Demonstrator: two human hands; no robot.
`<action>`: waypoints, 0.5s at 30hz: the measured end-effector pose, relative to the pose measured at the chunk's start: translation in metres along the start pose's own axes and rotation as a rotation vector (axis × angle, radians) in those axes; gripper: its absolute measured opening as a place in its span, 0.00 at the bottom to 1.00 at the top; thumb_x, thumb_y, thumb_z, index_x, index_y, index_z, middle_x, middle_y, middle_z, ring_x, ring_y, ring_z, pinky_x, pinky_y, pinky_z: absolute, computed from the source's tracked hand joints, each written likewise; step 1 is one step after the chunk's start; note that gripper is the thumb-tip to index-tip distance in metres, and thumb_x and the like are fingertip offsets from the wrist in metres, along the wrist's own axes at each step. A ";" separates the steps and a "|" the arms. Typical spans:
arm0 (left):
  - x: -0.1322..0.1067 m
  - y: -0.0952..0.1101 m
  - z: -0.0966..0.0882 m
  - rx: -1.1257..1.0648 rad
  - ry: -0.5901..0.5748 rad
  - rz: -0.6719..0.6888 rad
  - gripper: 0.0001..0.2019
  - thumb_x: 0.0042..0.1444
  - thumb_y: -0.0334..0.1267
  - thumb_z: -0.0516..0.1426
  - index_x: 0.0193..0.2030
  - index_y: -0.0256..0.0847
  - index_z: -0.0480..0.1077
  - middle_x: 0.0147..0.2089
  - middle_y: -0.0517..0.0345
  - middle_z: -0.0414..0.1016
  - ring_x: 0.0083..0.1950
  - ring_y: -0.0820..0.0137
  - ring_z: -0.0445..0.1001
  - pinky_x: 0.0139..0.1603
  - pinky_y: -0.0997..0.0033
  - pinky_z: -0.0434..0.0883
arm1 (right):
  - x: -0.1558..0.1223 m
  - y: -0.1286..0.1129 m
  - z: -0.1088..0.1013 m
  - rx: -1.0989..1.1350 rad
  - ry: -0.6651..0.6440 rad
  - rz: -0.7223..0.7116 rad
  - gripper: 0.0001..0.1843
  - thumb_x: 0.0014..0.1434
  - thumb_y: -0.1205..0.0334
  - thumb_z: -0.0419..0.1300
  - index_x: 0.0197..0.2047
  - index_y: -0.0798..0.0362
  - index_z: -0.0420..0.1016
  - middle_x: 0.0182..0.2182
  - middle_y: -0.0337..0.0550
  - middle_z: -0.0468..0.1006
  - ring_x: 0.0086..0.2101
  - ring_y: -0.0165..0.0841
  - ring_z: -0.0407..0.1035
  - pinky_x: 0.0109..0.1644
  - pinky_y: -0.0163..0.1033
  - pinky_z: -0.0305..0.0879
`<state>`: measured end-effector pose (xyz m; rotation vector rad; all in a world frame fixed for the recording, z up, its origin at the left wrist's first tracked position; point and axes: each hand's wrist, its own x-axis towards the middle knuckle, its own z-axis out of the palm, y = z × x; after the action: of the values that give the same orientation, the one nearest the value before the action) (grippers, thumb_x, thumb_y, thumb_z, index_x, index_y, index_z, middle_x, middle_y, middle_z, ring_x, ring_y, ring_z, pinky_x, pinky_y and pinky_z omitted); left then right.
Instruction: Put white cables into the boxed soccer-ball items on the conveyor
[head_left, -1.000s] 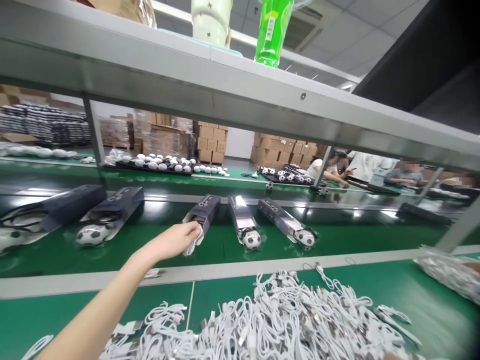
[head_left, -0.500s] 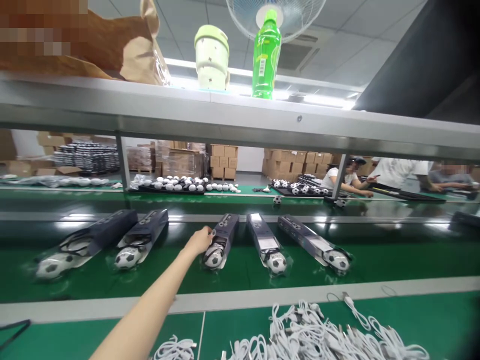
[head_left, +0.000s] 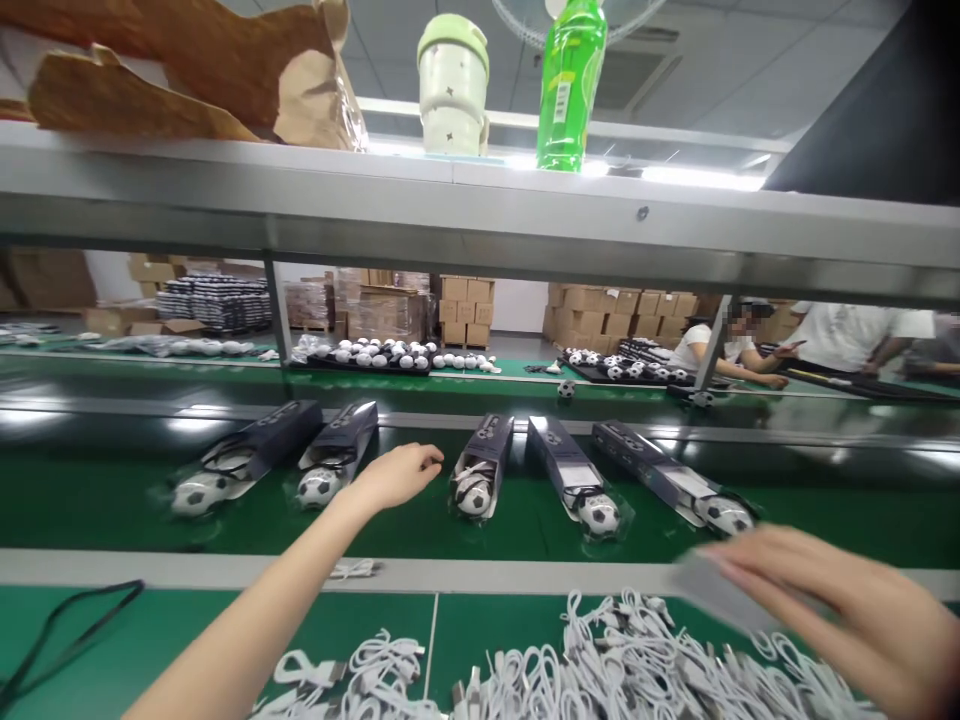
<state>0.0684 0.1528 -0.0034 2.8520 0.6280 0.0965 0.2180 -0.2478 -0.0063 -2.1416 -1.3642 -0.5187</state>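
Observation:
My left hand (head_left: 397,475) is over the belt, between two boxes, with its fingers loosely bent and nothing visible in them. To its right lies an open dark box (head_left: 487,445) with a bagged black-and-white football-patterned ball (head_left: 474,492) at its near end. Another such box (head_left: 346,440) is behind and left of the hand. On the right side, my right hand (head_left: 832,590), smeared by motion, pinches a flat grey card-like piece (head_left: 724,590). It is above the pile of white USB cables (head_left: 637,660).
More open boxes lie on the green belt (head_left: 420,545), including one at far left (head_left: 277,440) and two at right (head_left: 559,450). A metal shelf (head_left: 450,215) crosses above, bearing a cup (head_left: 452,90) and a green bottle (head_left: 570,90). A co-worker (head_left: 731,345) sits across the belt.
My left hand has drawn back from the middle box and is now apart from it. My right hand has come into view with the grey piece. The camera view has shifted left.

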 end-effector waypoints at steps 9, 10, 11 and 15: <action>-0.093 -0.055 0.028 -0.076 -0.256 -0.209 0.19 0.45 0.33 0.55 0.46 0.43 0.72 0.46 0.50 0.73 0.47 0.58 0.72 0.40 0.67 0.68 | 0.147 -0.060 0.186 -0.233 -0.185 -0.342 0.13 0.64 0.66 0.52 0.45 0.44 0.76 0.38 0.42 0.74 0.37 0.33 0.69 0.33 0.31 0.62; -0.094 -0.058 0.035 -0.093 -0.235 -0.220 0.18 0.45 0.32 0.54 0.44 0.44 0.72 0.44 0.52 0.74 0.46 0.59 0.72 0.39 0.68 0.67 | 0.149 -0.061 0.200 -0.262 -0.223 -0.354 0.13 0.63 0.68 0.53 0.45 0.45 0.76 0.38 0.42 0.75 0.37 0.33 0.69 0.32 0.31 0.61; -0.094 -0.060 0.040 -0.111 -0.218 -0.227 0.17 0.45 0.31 0.53 0.43 0.44 0.72 0.43 0.53 0.74 0.45 0.60 0.72 0.38 0.69 0.67 | 0.150 -0.061 0.211 -0.279 -0.247 -0.362 0.14 0.62 0.69 0.53 0.45 0.45 0.76 0.38 0.42 0.76 0.36 0.33 0.69 0.32 0.31 0.61; -0.093 -0.067 0.051 -0.180 -0.182 -0.226 0.13 0.48 0.32 0.52 0.41 0.44 0.70 0.42 0.56 0.73 0.43 0.63 0.72 0.37 0.72 0.65 | 0.147 -0.063 0.221 -0.288 -0.260 -0.361 0.15 0.63 0.69 0.51 0.46 0.46 0.75 0.36 0.42 0.78 0.36 0.34 0.70 0.38 0.34 0.62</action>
<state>-0.0376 0.1623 -0.0699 2.5615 0.8492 -0.1350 0.2279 0.0153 -0.0781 -2.2555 -1.9446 -0.6228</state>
